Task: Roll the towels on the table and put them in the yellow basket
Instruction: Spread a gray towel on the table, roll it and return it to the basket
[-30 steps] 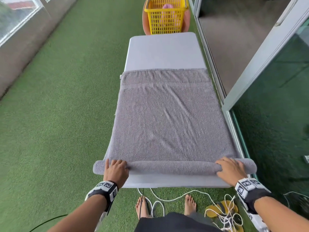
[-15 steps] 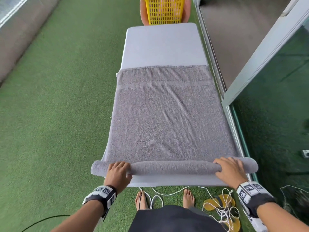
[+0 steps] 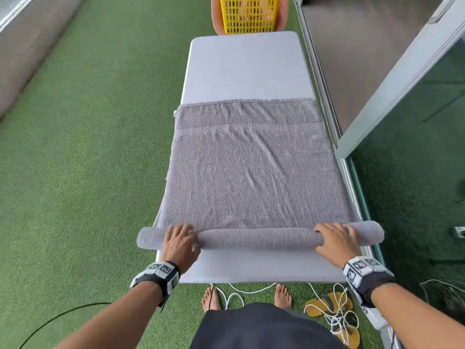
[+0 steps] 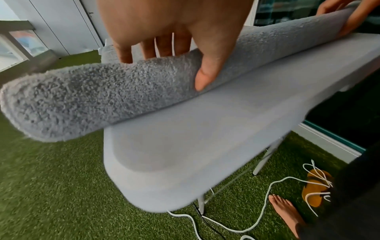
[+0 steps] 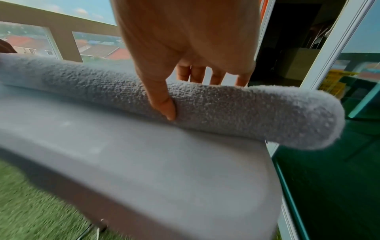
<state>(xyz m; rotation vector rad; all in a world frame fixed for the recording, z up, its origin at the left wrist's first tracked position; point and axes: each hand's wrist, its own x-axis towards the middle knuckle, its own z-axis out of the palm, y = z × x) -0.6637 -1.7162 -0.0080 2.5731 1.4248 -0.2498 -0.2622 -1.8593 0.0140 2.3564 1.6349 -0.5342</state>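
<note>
A grey towel (image 3: 251, 172) is spread along a long white table (image 3: 247, 69), and its near end is rolled into a tight tube that lies across the table close to the near edge. The tube is wider than the table, so both of its ends stick out past the sides. The cloth is seen to be fluffy, with a looped, bumpy surface in the wrist views, and a flat woven band with stitched lines runs across it near its far edge. Some soft wrinkles are seen in the flat part. The left hand (image 3: 179, 244) is laid over the roll near its left end, with the fingers draped over the top and the thumb (image 4: 205, 76) pressed on the near side, so the roll is gripped between them. The right hand (image 3: 336, 241) is placed in the same way near the right end, its thumb (image 5: 164, 104) pushed into the near side of the roll and its fingers bent over the top. A yellow basket (image 3: 249, 15) is seen beyond the far end of the table, well apart from the towel. Green artificial grass (image 3: 88, 159) covers the floor, and white cables (image 3: 334, 316) and yellow sandals (image 3: 324, 307) lie near the bare feet.
</note>
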